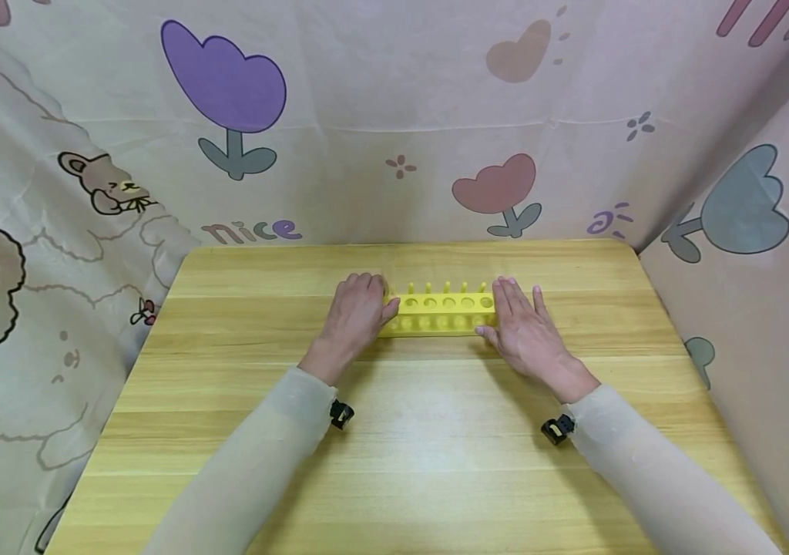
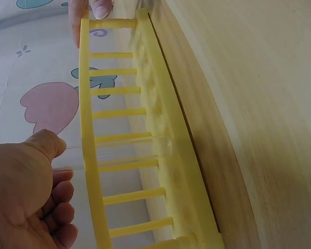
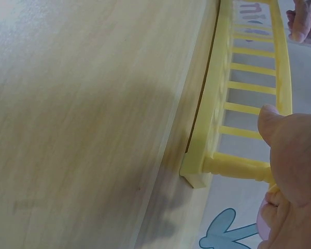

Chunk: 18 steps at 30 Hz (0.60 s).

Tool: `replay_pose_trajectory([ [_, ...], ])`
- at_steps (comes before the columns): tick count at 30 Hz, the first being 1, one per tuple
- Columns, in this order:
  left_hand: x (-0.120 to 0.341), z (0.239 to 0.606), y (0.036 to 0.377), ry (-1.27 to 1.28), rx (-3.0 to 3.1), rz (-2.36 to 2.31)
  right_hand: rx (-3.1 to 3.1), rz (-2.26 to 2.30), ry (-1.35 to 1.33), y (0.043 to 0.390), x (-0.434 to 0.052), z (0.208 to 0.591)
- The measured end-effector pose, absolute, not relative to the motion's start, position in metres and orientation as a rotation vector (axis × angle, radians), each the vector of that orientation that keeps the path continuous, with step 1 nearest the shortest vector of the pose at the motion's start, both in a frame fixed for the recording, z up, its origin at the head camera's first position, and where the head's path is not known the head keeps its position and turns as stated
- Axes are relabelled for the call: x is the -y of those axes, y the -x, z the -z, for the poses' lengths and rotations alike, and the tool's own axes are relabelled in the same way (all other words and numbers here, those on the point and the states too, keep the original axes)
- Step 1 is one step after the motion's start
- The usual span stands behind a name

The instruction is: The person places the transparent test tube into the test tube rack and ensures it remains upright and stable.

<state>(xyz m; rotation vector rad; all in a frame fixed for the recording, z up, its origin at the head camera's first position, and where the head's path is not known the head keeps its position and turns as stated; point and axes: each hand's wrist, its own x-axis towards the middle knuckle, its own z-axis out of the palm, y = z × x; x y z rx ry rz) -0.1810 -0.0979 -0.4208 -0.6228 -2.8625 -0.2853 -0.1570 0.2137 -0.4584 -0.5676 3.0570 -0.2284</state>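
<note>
Head view shows a long yellow plastic test-tube rack (image 1: pixel 444 311) with a row of round holes in its top plate and short pegs along the far edge, standing upright near the back middle of a light wooden table (image 1: pixel 422 462). The left hand (image 1: pixel 356 312) cups the rack's left end, its fingers bent over the top, and the right hand (image 1: pixel 525 327) lies against the right end with fingers nearly straight and the thumb at the front lower edge. One hand at each end is how a long, light frame is steadied or squared up (a grip in the middle would let it swing).

From the left wrist camera, a clear glass tube (image 2: pixel 122 150) appears to lie among the rack's yellow rungs; whether the left fingers touch it I cannot tell. The right wrist camera shows the thumb pressed against the corner post, with the base flat on the wood. A pink cartoon-printed curtain (image 1: pixel 394 116) walls the table on three sides.
</note>
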Motion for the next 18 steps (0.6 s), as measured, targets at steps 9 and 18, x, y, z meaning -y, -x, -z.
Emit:
replay_pose_trajectory([
  [9,0.0964,0.4220,0.1816,0.609,2.893,0.313,-3.044,0.230,0.565,0.1581,-0.2156,0.4581],
  [18,0.0949,0.4225,0.1813,0.586,2.913,0.380,-3.056,0.251,0.567,0.1577,-0.2179,0.4608],
])
